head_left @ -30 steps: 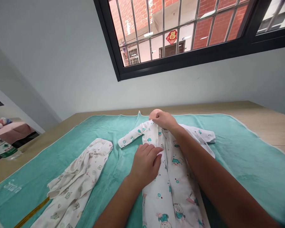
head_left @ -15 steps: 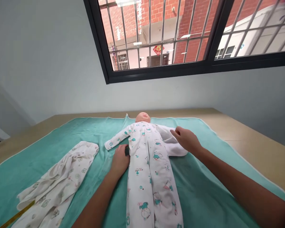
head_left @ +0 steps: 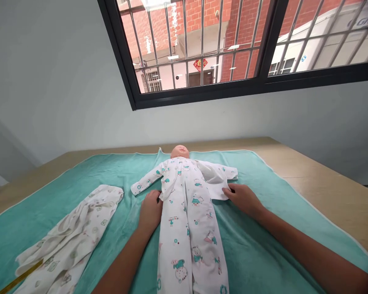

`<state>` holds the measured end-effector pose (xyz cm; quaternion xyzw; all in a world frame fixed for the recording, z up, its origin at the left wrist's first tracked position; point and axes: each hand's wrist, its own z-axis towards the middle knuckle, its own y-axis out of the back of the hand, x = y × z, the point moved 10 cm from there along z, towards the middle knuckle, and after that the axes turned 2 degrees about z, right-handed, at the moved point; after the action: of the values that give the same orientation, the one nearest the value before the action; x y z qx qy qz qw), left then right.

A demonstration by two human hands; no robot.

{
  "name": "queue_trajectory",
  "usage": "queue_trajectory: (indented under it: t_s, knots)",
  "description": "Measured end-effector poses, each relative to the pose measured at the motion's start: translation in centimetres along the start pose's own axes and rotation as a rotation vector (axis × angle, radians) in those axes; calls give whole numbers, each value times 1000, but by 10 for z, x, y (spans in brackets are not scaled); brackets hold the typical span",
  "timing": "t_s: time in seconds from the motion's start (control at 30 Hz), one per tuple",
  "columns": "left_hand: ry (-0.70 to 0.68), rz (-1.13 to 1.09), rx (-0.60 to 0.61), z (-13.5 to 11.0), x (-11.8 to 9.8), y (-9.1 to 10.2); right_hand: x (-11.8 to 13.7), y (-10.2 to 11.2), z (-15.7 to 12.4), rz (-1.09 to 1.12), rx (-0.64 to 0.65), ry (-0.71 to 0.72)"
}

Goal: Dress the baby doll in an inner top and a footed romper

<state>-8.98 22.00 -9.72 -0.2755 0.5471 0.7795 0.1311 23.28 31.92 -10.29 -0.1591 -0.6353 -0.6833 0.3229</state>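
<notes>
Two-handed, handling the printed garment (head_left: 173, 230) lying below a doll's head (head_left: 180, 152) on a teal blanket (head_left: 248, 253); pinching the garment's flap (head_left: 216, 191) with the right hand (head_left: 241, 197); well apart, touching its opposite side with the left hand (head_left: 150, 210), not clearly showing any grip.
</notes>
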Motion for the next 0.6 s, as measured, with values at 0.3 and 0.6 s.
queue_trajectory:
  t_s: [0.3, 0.6]
  knots:
    - [98, -25, -80, -8, 0, 31, -1, -10, 0, 1094, 124, -162]
    - [82, 162, 42, -8, 5, 7, 116, -16, -65, -188, 183, 461]
